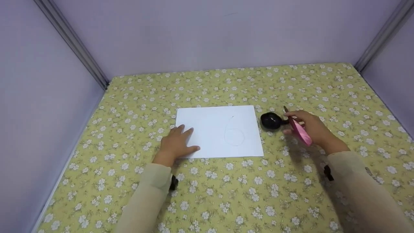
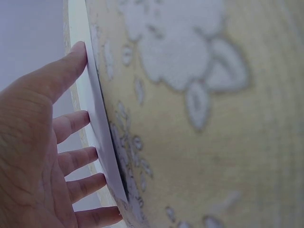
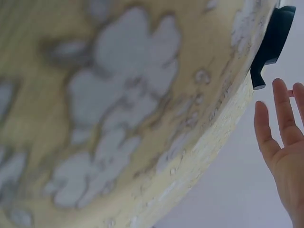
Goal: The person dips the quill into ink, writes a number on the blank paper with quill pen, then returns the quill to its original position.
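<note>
A white sheet of paper (image 1: 210, 136) lies on the flowered cloth, with a faint thin-lined figure like a 6 (image 1: 234, 137) on its right half. My left hand (image 1: 176, 142) rests spread over the paper's left edge; in the left wrist view its straight fingertips (image 2: 78, 156) press along the sheet. To the right of the paper, my right hand (image 1: 309, 127) holds a pink pen-like stick (image 1: 300, 131) with a dark, narrow far end. Right by those fingers lies a black round-bowled scoop (image 1: 271, 121), its short handle pointing at the hand. In the right wrist view, the black scoop (image 3: 273, 40) appears just beyond the fingertips.
The yellow flowered cloth (image 1: 220, 191) covers the table. Pale panels (image 1: 210, 38) enclose the back and both sides, with metal posts (image 1: 77, 48) at the corners. Dark straps (image 1: 174, 183) show at both sleeves.
</note>
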A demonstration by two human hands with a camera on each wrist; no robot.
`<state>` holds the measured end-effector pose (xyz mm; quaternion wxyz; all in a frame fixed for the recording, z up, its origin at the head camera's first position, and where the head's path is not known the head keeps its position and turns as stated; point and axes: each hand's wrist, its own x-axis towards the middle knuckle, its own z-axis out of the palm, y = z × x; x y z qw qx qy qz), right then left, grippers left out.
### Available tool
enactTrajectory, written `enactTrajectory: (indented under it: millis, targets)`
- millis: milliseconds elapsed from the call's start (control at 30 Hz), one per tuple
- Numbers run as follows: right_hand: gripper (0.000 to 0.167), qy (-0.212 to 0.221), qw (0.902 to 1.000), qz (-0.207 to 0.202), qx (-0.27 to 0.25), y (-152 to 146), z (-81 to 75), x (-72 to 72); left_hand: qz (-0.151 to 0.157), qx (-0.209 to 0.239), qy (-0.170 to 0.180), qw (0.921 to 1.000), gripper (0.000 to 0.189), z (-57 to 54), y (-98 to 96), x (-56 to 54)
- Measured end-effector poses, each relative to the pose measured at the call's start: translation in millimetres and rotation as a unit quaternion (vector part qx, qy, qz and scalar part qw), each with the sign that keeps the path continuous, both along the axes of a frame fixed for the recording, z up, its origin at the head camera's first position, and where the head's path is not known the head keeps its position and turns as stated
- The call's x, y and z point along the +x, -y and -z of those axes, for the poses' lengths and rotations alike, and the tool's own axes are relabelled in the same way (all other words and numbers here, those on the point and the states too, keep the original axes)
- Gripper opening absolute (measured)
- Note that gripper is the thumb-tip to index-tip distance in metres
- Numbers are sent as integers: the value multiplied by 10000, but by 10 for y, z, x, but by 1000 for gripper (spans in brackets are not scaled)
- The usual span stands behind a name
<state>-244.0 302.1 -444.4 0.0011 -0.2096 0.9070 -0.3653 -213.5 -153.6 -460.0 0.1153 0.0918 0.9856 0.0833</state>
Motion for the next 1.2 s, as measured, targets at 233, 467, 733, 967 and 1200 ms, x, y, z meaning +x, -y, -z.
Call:
enactTrajectory:
  millis: [233, 467, 733, 967, 1200]
  targets:
    - [62, -591, 9950, -435, 678, -48, 41, 60, 22, 3, -1, 10000, 81, 0, -6, -3]
    - [70, -390, 9883, -442, 1404, -61, 60, 104, 44, -40, 16, 10000, 82, -7, 5, -13]
    - [57, -110, 9796, -420, 1963, -82, 70, 137, 9, 6, -1, 10000, 81, -18, -11, 2]
    - [58, 34, 9761, -386, 2138, -78, 64, 158, -39, -36, 31, 10000, 82, -40, -23, 6]
    - [78, 95, 9740, -316, 2241, -61, 94, 154, -32, -52, 17, 10000, 82, -25, -18, 7]
